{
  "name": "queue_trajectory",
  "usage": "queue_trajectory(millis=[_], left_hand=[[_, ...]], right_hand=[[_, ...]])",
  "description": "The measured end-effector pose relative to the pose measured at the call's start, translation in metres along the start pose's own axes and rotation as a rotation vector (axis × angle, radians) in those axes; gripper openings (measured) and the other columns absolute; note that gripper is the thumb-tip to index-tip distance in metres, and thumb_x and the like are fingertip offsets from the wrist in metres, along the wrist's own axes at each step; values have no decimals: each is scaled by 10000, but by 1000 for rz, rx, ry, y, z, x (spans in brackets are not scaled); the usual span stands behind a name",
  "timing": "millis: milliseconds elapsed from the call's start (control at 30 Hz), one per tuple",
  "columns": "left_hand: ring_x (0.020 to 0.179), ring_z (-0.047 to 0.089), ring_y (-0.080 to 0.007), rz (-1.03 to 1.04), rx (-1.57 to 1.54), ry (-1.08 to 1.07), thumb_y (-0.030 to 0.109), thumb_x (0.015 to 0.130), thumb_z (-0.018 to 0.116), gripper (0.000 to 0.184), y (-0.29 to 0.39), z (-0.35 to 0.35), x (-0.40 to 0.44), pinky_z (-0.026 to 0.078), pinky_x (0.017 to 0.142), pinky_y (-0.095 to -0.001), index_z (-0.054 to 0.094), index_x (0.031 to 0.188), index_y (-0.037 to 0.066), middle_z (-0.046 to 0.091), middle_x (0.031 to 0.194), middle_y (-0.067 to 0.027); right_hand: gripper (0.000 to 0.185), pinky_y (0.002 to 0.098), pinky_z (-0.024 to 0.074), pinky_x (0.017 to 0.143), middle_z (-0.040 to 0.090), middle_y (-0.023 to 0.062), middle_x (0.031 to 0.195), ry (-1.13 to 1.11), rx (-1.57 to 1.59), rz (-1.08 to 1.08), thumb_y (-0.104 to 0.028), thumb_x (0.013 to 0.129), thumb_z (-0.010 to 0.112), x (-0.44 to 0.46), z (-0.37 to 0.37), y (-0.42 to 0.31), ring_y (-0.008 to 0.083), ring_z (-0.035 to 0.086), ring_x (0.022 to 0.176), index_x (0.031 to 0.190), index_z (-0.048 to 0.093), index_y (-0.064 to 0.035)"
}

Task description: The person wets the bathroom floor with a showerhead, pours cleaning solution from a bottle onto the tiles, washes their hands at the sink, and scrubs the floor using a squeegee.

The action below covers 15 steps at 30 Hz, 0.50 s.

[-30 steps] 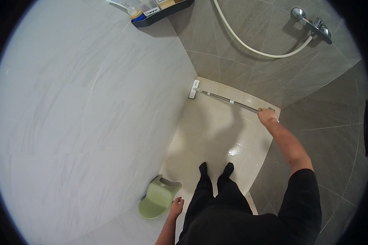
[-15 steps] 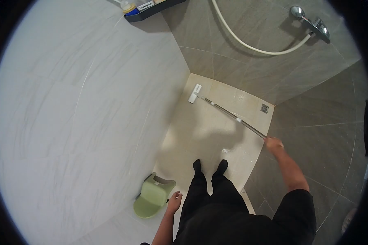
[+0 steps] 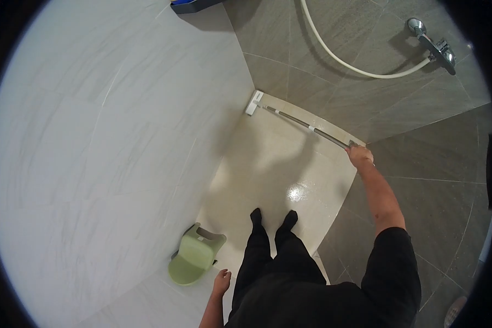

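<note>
My right hand [image 3: 359,156] is closed around the upper end of a long-handled floor brush [image 3: 295,119]. Its metal pole slants away to a white rectangular head [image 3: 255,103], which lies on the beige floor [image 3: 257,164] in the far corner, against the pale wall. The underside of the head is hidden. My left hand [image 3: 222,281] hangs low beside my leg with loosely bent fingers, and nothing shows in it. Closest to that hand is a green plastic stool [image 3: 194,256], slightly apart from it.
A chrome shower fixture [image 3: 434,49] with a white hose [image 3: 355,68] is on the grey tiled wall. A dark corner shelf [image 3: 194,6] juts out at the top. Wet patches [image 3: 296,191] shine on the floor before my dark-covered feet [image 3: 273,218].
The brush head has moved farther away, up and left into the corner. My right arm reaches farther forward with the pole. The camera view has shifted slightly.
</note>
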<state>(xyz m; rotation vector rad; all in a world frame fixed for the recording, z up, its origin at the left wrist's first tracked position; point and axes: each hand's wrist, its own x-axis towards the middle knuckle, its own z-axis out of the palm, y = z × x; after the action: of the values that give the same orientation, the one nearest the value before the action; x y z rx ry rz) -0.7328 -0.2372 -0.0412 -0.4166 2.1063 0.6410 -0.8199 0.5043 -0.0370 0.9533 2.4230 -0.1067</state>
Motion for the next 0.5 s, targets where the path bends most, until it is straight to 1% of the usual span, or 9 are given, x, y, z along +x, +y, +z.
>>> queue_trajectory(millis=[67,100,167,233,333,367,433,467,500], left_hand=[[1086,626,-336,-37,6,-24,337,885,576,514,-18,2,5,476,936,-386,559,1261,-12,655,1139,-227],[1085,626,-336,-78,11,-39,340,885,573,515,-18,2,6,477,934,-385,561,1259,-13,656,1135,-228],[1076,631,-333,-35,6,-52,335,884,574,511,-24,-1,21,480,929,-384,563,1257,-13,658,1131,-226],[1066,635,-329,-7,20,-60,330,884,576,506,-4,-1,24,483,923,-382,566,1255,-13,661,1127,-224],[1036,646,-319,87,3,-39,319,884,580,495,42,5,33,488,909,-384,569,1252,-11,669,1106,-217],[1029,647,-314,102,-29,-56,318,885,582,491,55,5,40,489,903,-385,570,1250,-10,670,1103,-213],[1021,648,-310,139,-47,-89,317,887,585,486,76,6,54,489,898,-386,571,1248,-8,672,1101,-209],[1011,650,-312,166,0,-109,322,886,589,488,84,6,61,491,893,-389,573,1246,-7,673,1096,-207],[1001,651,-314,196,50,-131,327,886,593,489,92,5,69,492,888,-391,574,1244,-5,674,1091,-205]], right_hand=[[535,467,514,893,661,178,1120,-99,20,109,-491,994,373,-8,9,2,348,636,1056,1110,651,-48],[548,460,508,903,657,178,1130,-133,49,93,-500,996,363,-22,6,5,344,625,1079,1119,648,-49],[575,454,489,928,642,187,1152,-154,53,135,-514,998,346,-55,30,17,353,603,1106,1137,634,-36],[611,467,469,947,623,202,1171,-169,97,197,-529,1000,326,-93,54,54,359,581,1125,1133,632,-17],[656,482,457,948,605,230,1170,-300,130,309,-542,1010,268,-161,95,107,367,578,1104,1168,600,1],[654,465,442,991,589,197,1234,-398,113,365,-527,1020,212,-194,90,102,343,556,1162,1206,590,-27],[663,470,452,972,590,202,1225,-434,170,472,-533,1019,212,-253,151,112,347,562,1156,1198,585,-14],[668,471,449,975,587,212,1225,-499,199,540,-538,1017,214,-285,156,101,352,561,1159,1226,570,-13],[715,501,462,948,606,271,1155,-454,308,590,-569,999,241,-320,170,92,419,568,1131,1177,590,29]])
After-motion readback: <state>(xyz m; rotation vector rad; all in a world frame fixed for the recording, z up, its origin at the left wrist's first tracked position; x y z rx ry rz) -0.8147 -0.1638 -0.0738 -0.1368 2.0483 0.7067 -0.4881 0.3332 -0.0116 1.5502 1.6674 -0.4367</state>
